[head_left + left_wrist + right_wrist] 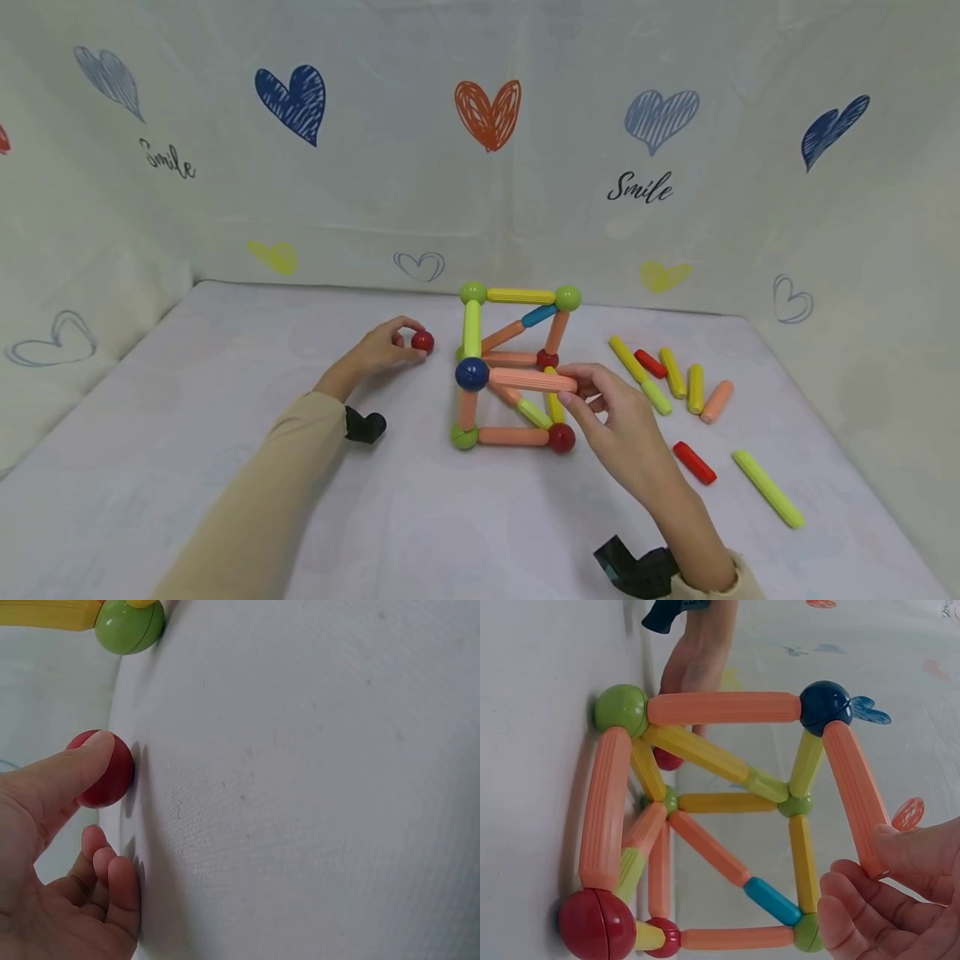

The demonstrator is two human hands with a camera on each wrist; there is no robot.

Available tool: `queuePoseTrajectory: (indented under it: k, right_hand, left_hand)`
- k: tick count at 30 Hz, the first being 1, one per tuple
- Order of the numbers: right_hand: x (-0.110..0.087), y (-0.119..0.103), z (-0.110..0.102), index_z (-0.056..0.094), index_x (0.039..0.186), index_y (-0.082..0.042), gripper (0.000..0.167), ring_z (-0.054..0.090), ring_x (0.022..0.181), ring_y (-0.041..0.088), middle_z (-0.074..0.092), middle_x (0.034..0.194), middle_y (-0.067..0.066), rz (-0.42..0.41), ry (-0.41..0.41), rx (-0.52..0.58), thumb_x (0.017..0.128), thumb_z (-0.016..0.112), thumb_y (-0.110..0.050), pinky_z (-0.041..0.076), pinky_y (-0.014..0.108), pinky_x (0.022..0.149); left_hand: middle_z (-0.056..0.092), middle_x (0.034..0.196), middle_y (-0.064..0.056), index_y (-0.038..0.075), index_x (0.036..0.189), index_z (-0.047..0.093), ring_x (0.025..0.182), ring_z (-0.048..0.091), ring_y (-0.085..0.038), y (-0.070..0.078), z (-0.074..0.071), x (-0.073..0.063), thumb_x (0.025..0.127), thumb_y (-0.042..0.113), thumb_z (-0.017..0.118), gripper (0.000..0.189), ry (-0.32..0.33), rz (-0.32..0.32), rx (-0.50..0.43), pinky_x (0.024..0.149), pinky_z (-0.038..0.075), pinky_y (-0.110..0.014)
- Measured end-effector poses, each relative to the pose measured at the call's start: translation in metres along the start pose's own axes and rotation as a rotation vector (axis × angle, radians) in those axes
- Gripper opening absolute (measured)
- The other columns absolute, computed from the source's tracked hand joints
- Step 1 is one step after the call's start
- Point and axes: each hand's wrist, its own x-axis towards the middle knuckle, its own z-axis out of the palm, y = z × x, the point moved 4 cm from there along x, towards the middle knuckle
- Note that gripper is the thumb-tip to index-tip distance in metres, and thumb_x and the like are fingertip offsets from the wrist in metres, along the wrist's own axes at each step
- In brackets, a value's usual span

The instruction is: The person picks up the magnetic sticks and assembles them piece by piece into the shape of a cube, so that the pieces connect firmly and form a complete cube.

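My left hand (386, 346) pinches a red ball (422, 342) between thumb and fingers, low over the tabletop to the left of the frame of rods and balls. In the left wrist view the thumb covers part of that red ball (112, 776). My right hand (618, 425) pinches the free end of an orange rod (531, 381). The rod's other end meets a dark blue ball (472, 374) at a top front corner of the frame. Orange, yellow and blue rods join green and red balls in this box-like frame, as the right wrist view shows.
Loose yellow, red, orange and lime rods lie right of the frame, among them a red rod (694, 463) and a lime rod (768, 489) near the right hand. A white cloth (420, 533) covers the table. Behind hangs a sheet printed with hearts.
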Motion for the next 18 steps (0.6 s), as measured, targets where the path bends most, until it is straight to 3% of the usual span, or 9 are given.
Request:
queuePoseTrajectory:
  k: [11, 18]
  right_hand:
    - [-0.001, -0.001, -0.001, 0.059, 0.117, -0.007, 0.031, 0.056, 0.087, 0.012, 0.064, 0.101, 0.001, 0.02, -0.005, -0.003, 0.087, 0.065, -0.011, 0.049, 0.017, 0.073]
    - [-0.001, -0.003, -0.002, 0.059, 0.116, -0.007, 0.031, 0.056, 0.087, 0.012, 0.064, 0.101, 0.002, 0.002, 0.005, 0.001, 0.087, 0.065, -0.011, 0.049, 0.016, 0.073]
  left_hand:
    - [0.042, 0.075, -0.005, 0.011, 0.118, 0.052, 0.07, 0.041, -0.018, 0.001, 0.002, -0.007, 0.083, 0.022, 0.069, 0.04, 0.042, 0.07, 0.076, 0.061, 0.032, -0.027]
    - [0.044, 0.072, -0.004, 0.011, 0.116, 0.053, 0.068, 0.042, -0.017, 0.011, -0.001, -0.029, 0.082, 0.023, 0.071, 0.04, 0.046, 0.153, 0.114, 0.06, 0.034, -0.027]
